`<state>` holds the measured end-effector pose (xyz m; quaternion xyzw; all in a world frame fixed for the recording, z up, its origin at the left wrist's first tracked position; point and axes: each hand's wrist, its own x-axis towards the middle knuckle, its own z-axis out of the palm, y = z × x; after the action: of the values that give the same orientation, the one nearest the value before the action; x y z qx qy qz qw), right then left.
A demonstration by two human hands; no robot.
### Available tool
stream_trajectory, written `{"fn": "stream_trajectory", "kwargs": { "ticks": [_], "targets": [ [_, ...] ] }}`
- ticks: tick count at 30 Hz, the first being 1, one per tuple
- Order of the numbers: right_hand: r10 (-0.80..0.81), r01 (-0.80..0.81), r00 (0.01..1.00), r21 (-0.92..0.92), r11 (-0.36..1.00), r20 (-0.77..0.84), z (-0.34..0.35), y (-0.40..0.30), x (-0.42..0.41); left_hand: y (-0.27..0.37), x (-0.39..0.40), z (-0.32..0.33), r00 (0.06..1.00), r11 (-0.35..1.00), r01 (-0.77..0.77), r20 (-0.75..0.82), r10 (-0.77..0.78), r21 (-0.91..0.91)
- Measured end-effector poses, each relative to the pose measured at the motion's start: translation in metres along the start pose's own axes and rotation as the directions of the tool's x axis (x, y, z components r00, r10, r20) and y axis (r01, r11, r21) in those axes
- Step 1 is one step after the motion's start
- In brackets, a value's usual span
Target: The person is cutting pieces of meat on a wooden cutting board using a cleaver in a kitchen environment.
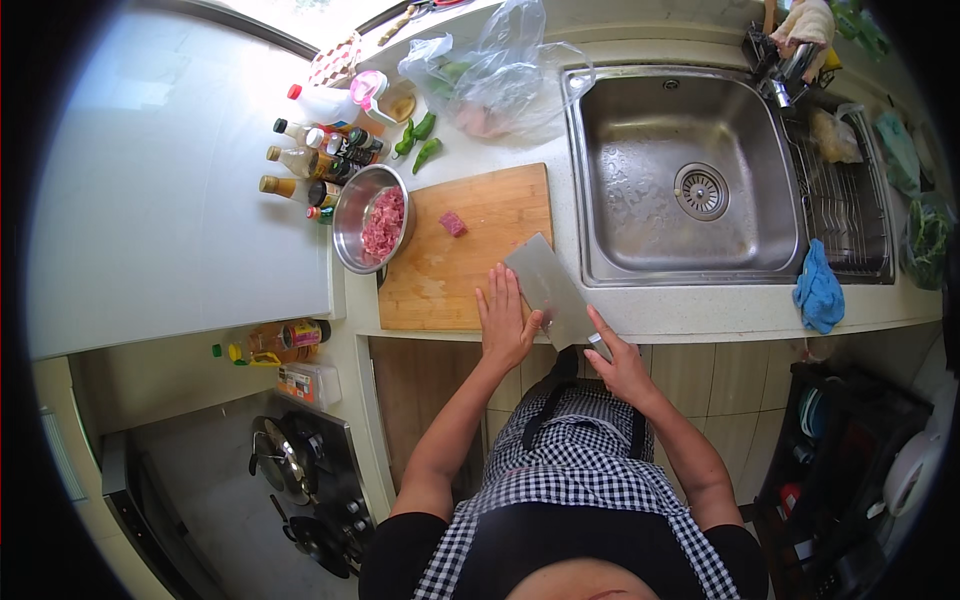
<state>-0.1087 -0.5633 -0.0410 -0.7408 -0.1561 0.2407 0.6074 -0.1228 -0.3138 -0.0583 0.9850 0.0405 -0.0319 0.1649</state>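
My right hand (621, 372) grips the handle of a broad steel cleaver (553, 296). Its blade lies tilted over the front right part of a wooden cutting board (427, 285) and past the board's front edge. Small reddish bits cling to the blade near its lower end. My left hand (505, 322) is stretched out flat beside the blade, over the board's front edge, with the thumb spread towards the steel; whether it touches is unclear. A small chunk of raw meat (453, 223) sits farther back on the board. Cut meat (385, 225) partly fills a steel bowl (343, 236) overlapping the board's left edge.
Several sauce bottles (304, 161) crowd behind the bowl. Green peppers (427, 155) lie near a clear plastic bag (517, 82). Right of the board is a steel sink (675, 247), with a dish rack (840, 195) and a blue cloth (819, 289) beyond. A stove (217, 480) stands lower left.
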Motion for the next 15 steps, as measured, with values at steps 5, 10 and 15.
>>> {"fn": "stream_trajectory", "kwargs": {
  "ticks": [5, 10, 15],
  "targets": [
    [0.02, -0.019, 0.999, -0.023, 1.0, 0.028, -0.007, 0.004, -0.007, 0.0, 0.0, 0.001, 1.0, 1.0, -0.003, 0.003, 0.003, 0.02],
    [0.186, -0.192, 0.975, 0.04, 0.981, 0.123, -0.018, 0.002, -0.013, -0.004, 0.0, -0.006, 1.0, 1.0, -0.016, 0.009, 0.016, -0.009],
    [0.194, -0.204, 0.977, 0.141, 0.969, 0.085, -0.007, 0.004, -0.015, -0.003, -0.009, -0.007, 0.996, 0.992, 0.062, -0.057, -0.068, -0.11]
  ]
}}
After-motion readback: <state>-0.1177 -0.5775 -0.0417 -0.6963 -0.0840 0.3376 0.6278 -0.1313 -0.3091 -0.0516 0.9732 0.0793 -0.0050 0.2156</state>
